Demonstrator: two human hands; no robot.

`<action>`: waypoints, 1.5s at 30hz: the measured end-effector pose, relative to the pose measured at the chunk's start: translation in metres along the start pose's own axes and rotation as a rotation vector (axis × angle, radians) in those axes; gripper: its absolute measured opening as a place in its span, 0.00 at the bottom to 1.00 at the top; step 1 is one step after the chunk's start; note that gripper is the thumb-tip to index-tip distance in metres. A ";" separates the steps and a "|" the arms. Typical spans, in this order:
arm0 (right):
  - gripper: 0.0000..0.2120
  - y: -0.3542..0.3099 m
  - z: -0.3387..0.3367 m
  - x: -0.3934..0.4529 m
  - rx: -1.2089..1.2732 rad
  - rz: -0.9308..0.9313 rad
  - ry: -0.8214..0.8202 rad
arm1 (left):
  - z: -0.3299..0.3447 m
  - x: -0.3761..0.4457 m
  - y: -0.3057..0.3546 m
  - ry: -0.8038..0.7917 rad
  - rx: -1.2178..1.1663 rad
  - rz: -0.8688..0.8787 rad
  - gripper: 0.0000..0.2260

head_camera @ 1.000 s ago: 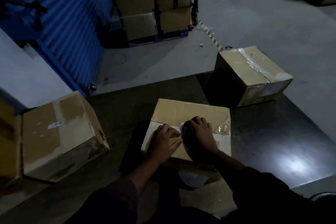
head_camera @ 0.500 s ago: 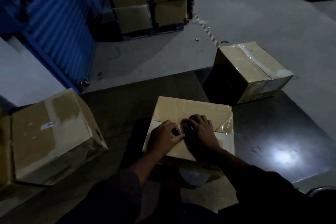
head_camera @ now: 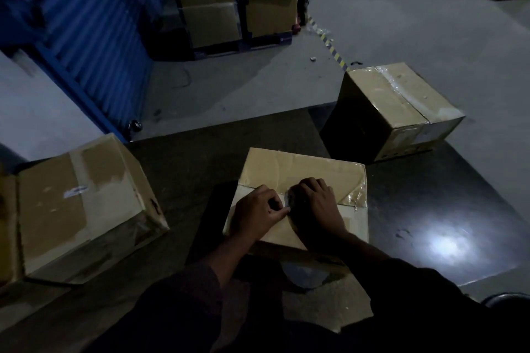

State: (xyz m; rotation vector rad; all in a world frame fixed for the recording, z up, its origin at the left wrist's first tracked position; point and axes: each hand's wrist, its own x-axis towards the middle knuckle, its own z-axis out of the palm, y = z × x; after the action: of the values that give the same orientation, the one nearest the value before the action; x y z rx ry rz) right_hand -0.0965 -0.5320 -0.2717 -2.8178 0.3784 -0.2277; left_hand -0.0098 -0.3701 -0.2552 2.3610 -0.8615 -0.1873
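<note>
A flat cardboard box (head_camera: pixel 304 166) lies on the dark mat in front of me, with clear tape along its seam and right edge. My left hand (head_camera: pixel 255 215) has its fingers curled, and its thumb and forefinger pinch a loose pale end of tape (head_camera: pixel 286 201) at the seam. Touching it on the right, my right hand (head_camera: pixel 318 206) rests knuckles-up on the box top with its fingers bent down onto the seam. Its fingertips are lost in shadow.
A larger worn box (head_camera: pixel 80 203) stands to the left. A taped box (head_camera: pixel 395 112) sits at the back right on the mat's edge. Stacked cartons on a pallet (head_camera: pixel 238 0) and a blue shutter (head_camera: pixel 94 23) stand beyond. The grey concrete floor (head_camera: pixel 401 23) stretches to the right.
My left hand has gone from lying flat on the box to curling and pinching the tape end. The right hand has shifted slightly toward the seam. The view has drifted a little.
</note>
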 end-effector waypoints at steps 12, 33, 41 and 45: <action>0.22 -0.006 -0.006 -0.004 0.043 0.006 0.017 | 0.000 0.000 0.002 -0.012 0.007 -0.022 0.12; 0.14 -0.011 -0.011 -0.013 0.030 0.005 0.067 | -0.002 -0.002 0.004 0.002 -0.004 -0.026 0.12; 0.15 -0.004 -0.013 -0.017 0.072 -0.013 0.062 | -0.002 0.004 0.000 0.070 -0.045 -0.044 0.11; 0.12 0.013 -0.010 -0.052 0.033 0.224 0.240 | -0.004 0.011 -0.014 0.230 -0.027 -0.254 0.27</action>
State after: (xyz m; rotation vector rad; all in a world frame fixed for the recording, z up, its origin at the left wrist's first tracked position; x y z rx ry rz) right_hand -0.1514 -0.5323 -0.2720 -2.6921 0.7301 -0.5196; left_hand 0.0074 -0.3662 -0.2594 2.4035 -0.4476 -0.0277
